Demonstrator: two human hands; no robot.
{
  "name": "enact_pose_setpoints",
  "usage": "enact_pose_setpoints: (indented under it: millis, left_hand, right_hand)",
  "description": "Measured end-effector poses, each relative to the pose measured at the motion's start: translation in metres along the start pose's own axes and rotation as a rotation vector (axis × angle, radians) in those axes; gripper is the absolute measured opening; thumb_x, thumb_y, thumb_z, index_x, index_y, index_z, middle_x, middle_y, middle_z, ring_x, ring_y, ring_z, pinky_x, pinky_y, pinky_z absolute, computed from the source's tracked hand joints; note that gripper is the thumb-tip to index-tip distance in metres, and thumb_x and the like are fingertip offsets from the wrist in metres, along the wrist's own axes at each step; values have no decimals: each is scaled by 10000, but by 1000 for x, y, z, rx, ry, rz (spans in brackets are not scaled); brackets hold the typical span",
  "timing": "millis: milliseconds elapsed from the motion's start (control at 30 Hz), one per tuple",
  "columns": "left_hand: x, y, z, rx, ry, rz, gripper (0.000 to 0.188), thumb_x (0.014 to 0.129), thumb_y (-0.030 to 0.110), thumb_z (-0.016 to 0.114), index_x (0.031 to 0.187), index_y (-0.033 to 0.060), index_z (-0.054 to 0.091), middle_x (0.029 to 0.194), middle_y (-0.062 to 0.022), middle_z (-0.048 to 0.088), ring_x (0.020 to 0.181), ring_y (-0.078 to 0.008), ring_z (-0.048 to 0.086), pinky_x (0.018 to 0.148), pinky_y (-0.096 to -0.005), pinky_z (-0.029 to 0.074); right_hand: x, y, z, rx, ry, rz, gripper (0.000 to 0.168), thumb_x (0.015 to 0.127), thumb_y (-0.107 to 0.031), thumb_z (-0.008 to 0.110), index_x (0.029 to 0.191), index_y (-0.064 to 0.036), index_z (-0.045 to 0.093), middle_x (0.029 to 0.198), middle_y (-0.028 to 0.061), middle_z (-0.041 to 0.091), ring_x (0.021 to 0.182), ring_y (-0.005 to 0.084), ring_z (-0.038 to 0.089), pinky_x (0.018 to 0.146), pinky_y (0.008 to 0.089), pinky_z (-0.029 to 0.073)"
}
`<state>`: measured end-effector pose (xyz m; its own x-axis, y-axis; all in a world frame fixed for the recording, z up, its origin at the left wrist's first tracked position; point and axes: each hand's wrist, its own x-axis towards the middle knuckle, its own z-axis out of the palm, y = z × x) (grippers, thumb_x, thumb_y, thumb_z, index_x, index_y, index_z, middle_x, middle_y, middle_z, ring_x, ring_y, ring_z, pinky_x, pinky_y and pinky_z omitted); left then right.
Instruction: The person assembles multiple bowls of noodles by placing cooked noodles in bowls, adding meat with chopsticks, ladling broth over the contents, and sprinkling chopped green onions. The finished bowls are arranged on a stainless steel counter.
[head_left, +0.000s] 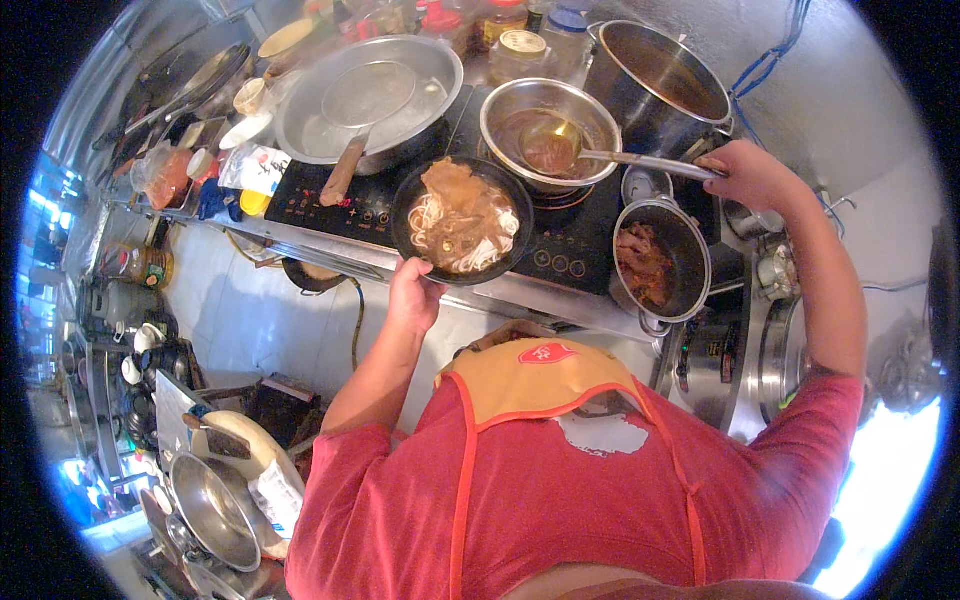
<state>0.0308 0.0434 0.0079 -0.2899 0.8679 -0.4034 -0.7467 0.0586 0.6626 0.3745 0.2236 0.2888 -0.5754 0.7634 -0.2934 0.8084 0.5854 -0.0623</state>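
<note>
My left hand (420, 295) grips the near rim of a black bowl (523, 238), with the thumb over its edge. In the bowl lie white noodles (480, 255) under brown sauce and pieces of meat or filling. My right hand (752, 176) is closed around the handle of a metal ladle (551, 146). The ladle's head is inside a stainless steel bowl (487, 112) of brown broth, just beyond the black bowl. Right of the black bowl, below my right hand, a small metal pot (703, 281) holds reddish-brown meat (643, 262).
A wide wok with a wooden handle (346, 169) stands at the back left on the induction cooktop (319, 202). A tall stockpot (622, 97) is at the back right, beside lidded jars (523, 43). Bags and containers crowd the counter's left end. A steel basin (217, 510) sits lower left.
</note>
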Motion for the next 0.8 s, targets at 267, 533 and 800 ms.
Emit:
enact_pose_setpoints:
  millis: [267,533,800]
  left_hand:
    - [-1,3,4,-69,-49,-29,453,681,93,486,1131,130,450,1047,-53,571,888,-214,578,676,-353,501]
    - [-2,-2,2,-71,-29,-33,450,693,134,495,1139,160,438,994,-30,565,797,-182,562,606,-314,476]
    - [-7,1,4,-45,1,-36,452,695,129,485,1143,161,445,1057,-32,572,852,-191,581,657,-346,494]
  right_hand:
    - [-27,-35,-26,45,135,-83,267,744,-99,618,1007,-49,610,743,169,602,654,253,568,647,364,452]
    - [-30,-53,-7,-179,250,-278,365,719,-76,610,1082,-44,594,768,161,600,705,320,576,652,394,448]
    - [-39,-65,-9,-431,443,-295,391,737,-92,592,1127,-121,575,765,112,552,727,313,556,636,406,441]
